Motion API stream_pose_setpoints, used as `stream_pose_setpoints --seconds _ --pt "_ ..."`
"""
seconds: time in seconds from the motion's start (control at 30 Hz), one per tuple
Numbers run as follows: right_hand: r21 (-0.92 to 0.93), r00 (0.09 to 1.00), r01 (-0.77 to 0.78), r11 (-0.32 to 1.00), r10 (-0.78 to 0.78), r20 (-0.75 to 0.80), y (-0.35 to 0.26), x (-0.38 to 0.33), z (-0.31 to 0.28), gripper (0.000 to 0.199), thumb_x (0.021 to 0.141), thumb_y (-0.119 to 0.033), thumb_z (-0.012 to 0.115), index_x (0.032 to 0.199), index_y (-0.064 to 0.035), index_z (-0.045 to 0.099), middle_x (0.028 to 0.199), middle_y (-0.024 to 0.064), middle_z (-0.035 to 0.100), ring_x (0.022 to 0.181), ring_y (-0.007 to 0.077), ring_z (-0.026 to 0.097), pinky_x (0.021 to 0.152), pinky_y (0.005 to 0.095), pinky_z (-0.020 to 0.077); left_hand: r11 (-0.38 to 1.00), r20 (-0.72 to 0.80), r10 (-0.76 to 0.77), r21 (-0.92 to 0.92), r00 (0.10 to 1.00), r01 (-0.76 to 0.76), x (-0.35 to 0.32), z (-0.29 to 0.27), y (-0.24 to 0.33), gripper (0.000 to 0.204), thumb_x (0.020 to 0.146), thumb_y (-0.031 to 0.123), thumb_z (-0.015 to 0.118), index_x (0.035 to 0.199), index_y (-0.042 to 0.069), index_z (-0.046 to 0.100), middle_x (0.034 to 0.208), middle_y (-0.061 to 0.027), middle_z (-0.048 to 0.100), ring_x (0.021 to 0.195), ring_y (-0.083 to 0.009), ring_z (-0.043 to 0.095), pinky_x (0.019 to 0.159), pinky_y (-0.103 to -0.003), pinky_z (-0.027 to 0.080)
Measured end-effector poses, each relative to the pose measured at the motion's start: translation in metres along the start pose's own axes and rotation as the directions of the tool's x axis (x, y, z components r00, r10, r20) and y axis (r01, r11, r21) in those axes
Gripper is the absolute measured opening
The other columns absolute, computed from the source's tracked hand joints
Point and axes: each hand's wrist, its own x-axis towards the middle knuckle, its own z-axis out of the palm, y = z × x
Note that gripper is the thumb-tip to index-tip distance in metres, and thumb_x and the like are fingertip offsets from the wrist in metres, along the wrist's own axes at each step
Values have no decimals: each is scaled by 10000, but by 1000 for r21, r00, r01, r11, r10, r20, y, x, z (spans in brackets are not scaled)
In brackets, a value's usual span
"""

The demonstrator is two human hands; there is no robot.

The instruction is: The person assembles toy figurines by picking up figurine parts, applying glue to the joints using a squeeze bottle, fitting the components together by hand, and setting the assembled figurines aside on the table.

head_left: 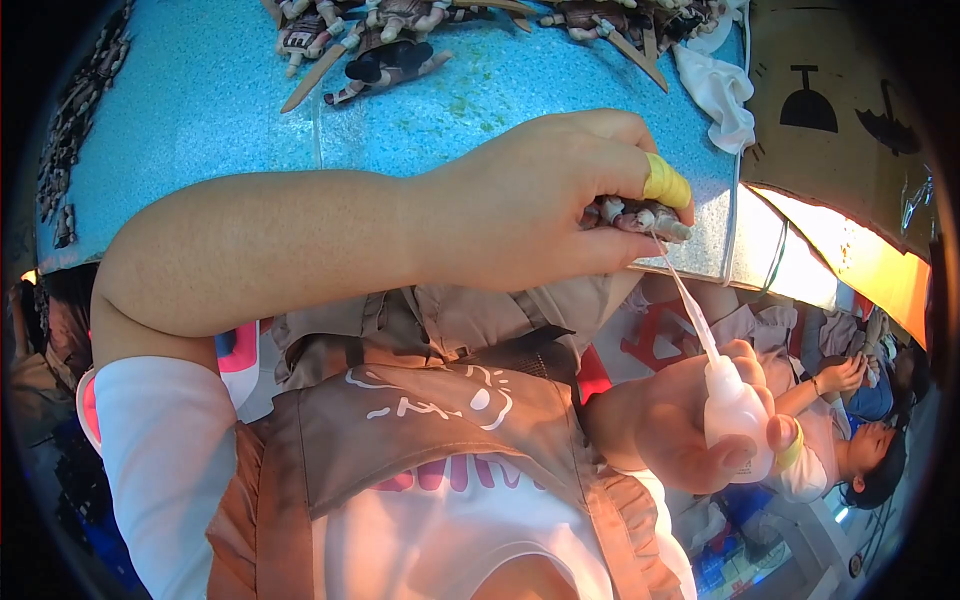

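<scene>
Nearest, at four o'clock, the right hand (pixel 700 430) grips a white squeeze bottle (pixel 735 415), nozzle angled up. At one o'clock the left hand (pixel 545 200) pinches a small grey figure part (pixel 645 217); best squeeze gently, tip steady. Beyond, at twelve, more figures (pixel 390 45) lie on the blue surface (pixel 200 110).

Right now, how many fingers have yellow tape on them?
2. One yellow tape wrap is on a finger of the left hand, which pinches a small figurine part. The other is on the right hand, which squeezes a white bottle. Curled fingers may hide more.
</scene>
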Motion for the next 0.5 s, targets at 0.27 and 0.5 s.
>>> stream_pose_setpoints --seconds 0.27,0.5 --pt "-36 999 14 999 -15 -38 2 -1 4 235 786 -137 622 979 -96 495 591 -19 424 554 139 297 549 307 240 999 -6 24 30 1000 -24 -1 0 -2 241 759 182 673 979 90 645 834 -93 529 803 -257 549 688 -343 452" --pt "-83 992 -111 990 115 42 -9 1 -8 239 782 -135 623 988 -110 506 609 -24 445 568 148 309 560 314 242 1000 -5 17 26 1000 -17 0 -1 0 239 758 180 672 981 97 645 830 -91 526 803 -259 547 689 -345 451"
